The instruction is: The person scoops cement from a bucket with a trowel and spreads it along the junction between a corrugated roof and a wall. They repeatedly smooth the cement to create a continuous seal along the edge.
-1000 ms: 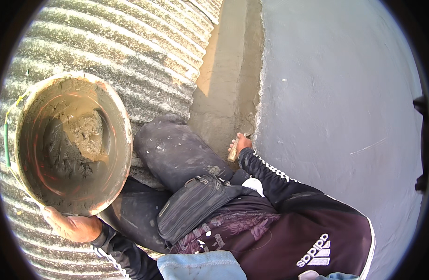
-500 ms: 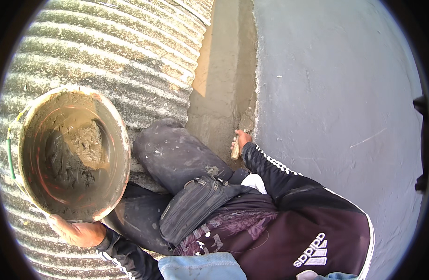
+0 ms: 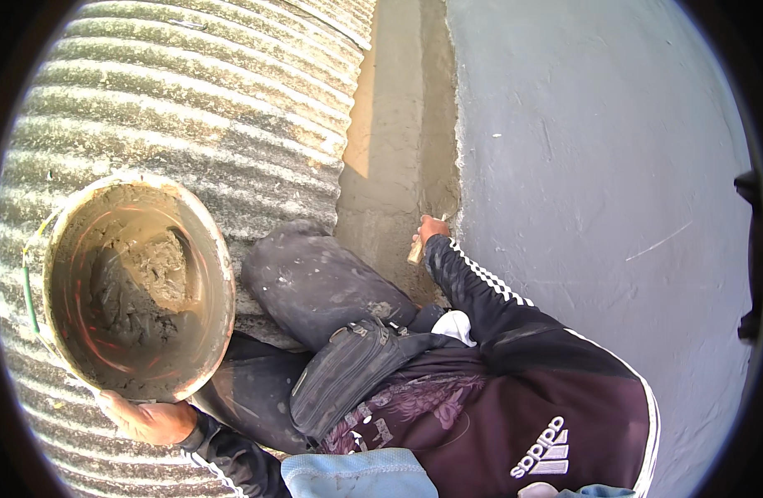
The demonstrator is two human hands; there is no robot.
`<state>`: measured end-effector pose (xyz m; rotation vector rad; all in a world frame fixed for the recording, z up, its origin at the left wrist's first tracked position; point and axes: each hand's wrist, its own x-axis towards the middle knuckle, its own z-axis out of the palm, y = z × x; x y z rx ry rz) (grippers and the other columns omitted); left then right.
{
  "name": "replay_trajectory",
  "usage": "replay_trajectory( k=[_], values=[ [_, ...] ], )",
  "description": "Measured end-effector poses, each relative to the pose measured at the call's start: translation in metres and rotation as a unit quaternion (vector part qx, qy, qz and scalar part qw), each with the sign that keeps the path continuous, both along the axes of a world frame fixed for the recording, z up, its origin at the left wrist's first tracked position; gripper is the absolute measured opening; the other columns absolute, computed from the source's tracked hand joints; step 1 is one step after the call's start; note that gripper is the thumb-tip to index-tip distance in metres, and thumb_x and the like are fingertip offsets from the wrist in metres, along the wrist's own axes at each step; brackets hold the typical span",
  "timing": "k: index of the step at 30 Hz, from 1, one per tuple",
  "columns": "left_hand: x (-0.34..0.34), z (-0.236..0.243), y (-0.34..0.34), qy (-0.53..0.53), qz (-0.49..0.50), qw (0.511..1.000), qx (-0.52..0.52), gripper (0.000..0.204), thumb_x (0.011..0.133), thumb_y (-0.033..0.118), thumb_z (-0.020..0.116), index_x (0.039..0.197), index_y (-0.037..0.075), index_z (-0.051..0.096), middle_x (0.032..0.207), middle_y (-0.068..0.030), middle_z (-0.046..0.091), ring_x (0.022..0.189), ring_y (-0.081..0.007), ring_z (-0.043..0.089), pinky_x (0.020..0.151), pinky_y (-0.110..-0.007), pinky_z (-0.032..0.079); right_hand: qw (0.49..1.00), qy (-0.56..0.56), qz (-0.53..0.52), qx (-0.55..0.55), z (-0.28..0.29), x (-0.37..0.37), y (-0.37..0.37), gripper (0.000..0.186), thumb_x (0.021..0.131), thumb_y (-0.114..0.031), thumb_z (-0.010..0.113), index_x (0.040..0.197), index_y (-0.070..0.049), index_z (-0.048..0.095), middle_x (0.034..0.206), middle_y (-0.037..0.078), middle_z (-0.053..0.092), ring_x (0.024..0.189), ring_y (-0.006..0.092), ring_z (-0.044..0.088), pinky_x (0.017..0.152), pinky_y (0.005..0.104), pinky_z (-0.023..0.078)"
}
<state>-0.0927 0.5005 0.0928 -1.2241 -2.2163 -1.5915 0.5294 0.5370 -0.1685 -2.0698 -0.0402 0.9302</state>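
My left hand [image 3: 153, 422] is closed on the near edge of a bucket [image 3: 222, 344], which leans with its mouth toward me. Wet grey mortar [image 3: 159, 270] clings inside it, and a wire handle with a green grip [image 3: 29, 295] hangs on its left side. My right hand [image 3: 433, 227] grips a trowel by its wooden handle [image 3: 415, 251], low in the mortar-coated channel [image 3: 394, 158] beside the wall. The trowel's blade is almost wholly hidden beyond the hand.
Corrugated roof sheets [image 3: 207, 108] spread to the left, ending at the channel. A smooth grey wall [image 3: 597, 166] rises on the right, its lower edge rough. My bent knee [image 3: 302, 266] and a black waist bag [image 3: 340, 373] lie between my hands. A thin cable [image 3: 327, 21] crosses the far roof.
My right hand has shifted slightly farther along the channel, and the trowel blade that showed beyond it is now mostly out of sight. The bucket sits slightly lower and more to the right in view.
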Motion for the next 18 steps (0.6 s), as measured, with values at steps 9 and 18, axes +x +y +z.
replay_trajectory(
  k=[9,18],
  values=[
    [0.008,0.005,0.004,0.084,0.022,0.996,-0.011,0.044,0.107,0.023,0.05,0.143,-0.003,0.055,0.141,-0.0282,0.057,0.128,-0.039,0.058,0.11,-0.042,0.044,0.993,0.07,-0.091,0.037,0.044,-0.081,-0.065,0.028,0.089,-0.027,0.064,0.106,-0.007,0.057,0.079,0.011,0.057,0.059,0.0295,0.06,0.051,0.0498,0.053],
    [0.033,0.033,0.014,-0.233,-0.04,0.96,0.148,0.045,0.106,0.023,0.061,0.135,-0.012,0.057,0.132,-0.0185,0.063,0.114,-0.0212,0.058,0.102,-0.034,0.045,0.851,-0.097,0.425,0.291,0.188,-0.17,0.062,0.025,0.092,-0.019,0.07,0.1,-0.003,0.052,0.074,0.006,0.059,0.061,0.0158,0.06,0.057,0.0338,0.048]
  ],
)
